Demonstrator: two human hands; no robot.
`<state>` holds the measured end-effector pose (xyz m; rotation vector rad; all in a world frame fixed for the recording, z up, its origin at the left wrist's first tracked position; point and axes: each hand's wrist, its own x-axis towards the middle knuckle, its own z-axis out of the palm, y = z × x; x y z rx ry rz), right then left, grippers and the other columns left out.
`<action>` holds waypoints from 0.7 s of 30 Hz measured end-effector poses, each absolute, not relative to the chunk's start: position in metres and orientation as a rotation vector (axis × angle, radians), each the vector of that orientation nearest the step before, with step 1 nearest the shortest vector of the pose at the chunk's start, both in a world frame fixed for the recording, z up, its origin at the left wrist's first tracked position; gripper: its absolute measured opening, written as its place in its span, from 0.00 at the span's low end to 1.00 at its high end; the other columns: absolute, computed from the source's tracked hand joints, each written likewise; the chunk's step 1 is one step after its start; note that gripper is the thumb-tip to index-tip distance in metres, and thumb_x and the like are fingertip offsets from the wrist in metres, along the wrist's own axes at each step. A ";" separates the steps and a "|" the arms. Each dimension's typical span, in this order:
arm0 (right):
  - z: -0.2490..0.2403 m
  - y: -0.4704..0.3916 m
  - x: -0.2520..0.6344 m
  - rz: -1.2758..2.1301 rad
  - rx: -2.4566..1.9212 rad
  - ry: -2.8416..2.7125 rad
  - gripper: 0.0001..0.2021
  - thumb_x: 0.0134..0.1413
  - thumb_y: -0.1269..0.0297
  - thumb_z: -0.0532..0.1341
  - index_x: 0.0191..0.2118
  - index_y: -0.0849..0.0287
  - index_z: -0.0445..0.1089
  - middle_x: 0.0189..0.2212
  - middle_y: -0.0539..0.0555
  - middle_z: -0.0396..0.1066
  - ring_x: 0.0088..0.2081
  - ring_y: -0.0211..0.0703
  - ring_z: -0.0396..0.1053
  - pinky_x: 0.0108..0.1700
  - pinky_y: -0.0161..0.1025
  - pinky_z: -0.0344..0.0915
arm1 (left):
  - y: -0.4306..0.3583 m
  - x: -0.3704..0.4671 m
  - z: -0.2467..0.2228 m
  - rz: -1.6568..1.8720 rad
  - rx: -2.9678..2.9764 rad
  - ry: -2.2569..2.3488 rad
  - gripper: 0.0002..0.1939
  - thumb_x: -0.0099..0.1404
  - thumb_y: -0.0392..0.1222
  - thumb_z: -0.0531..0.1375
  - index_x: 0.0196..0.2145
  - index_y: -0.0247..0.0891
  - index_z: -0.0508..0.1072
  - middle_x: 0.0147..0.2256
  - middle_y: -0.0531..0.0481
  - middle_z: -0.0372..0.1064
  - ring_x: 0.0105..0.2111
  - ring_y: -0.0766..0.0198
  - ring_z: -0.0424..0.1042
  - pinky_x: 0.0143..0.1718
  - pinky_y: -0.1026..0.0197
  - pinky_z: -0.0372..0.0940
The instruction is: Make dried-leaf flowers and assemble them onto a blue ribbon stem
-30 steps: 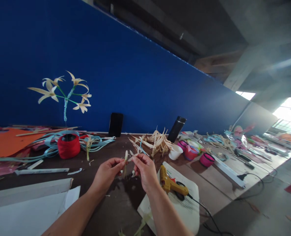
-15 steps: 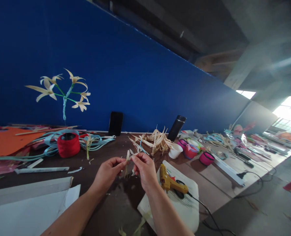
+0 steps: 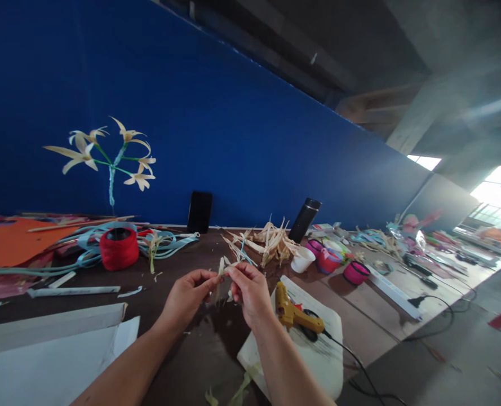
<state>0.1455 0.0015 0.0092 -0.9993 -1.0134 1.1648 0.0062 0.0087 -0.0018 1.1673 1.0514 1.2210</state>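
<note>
Thumb and fingers of my left hand (image 3: 192, 293) pinch a pale dried husk strip (image 3: 221, 266) at the middle of the table. My right hand (image 3: 250, 287) closes on the same pale husk piece from the other side, the fingertips of both hands almost meeting. Its lower part hangs blurred between the hands. Behind them lies a heap of dried husk strips (image 3: 271, 242). Just right of my right forearm, a yellow glue gun (image 3: 296, 316) rests on a white sheet (image 3: 326, 361).
A husk flower stem (image 3: 112, 175) stands in a red spool (image 3: 118, 249) at left, among blue ribbons (image 3: 174, 248). A phone (image 3: 200, 212) and black bottle (image 3: 305, 221) stand by the blue wall. A white cup (image 3: 302, 260) and pink rolls (image 3: 356, 273) sit at right; the glue gun's cord trails off.
Hardly anything differs. Both hands keep their pinch on the husk strip at the same spot, and the whole view has shifted very slightly.
</note>
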 end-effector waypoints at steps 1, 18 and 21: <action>0.010 0.001 0.145 1.175 -1.001 -1.008 0.10 0.44 0.60 0.65 0.28 0.61 0.69 0.13 0.43 0.61 0.13 0.27 0.54 0.14 0.25 0.49 | 0.009 0.006 -0.002 1.216 1.166 1.048 0.18 0.46 0.53 0.66 0.27 0.35 0.74 0.20 0.55 0.66 0.19 0.70 0.61 0.22 0.66 0.57; 0.017 -0.003 0.144 1.155 -1.046 -1.041 0.09 0.44 0.60 0.64 0.27 0.61 0.68 0.24 0.49 0.72 0.13 0.26 0.59 0.12 0.24 0.47 | 0.006 0.007 -0.001 1.250 1.228 1.143 0.16 0.46 0.52 0.65 0.27 0.36 0.74 0.19 0.56 0.67 0.19 0.69 0.62 0.22 0.67 0.57; 0.016 -0.002 0.144 1.149 -1.055 -1.051 0.09 0.45 0.60 0.64 0.28 0.62 0.68 0.25 0.49 0.73 0.13 0.26 0.59 0.12 0.23 0.46 | 0.005 0.007 0.000 1.246 1.234 1.162 0.16 0.47 0.52 0.65 0.28 0.36 0.74 0.19 0.56 0.67 0.19 0.69 0.62 0.22 0.67 0.57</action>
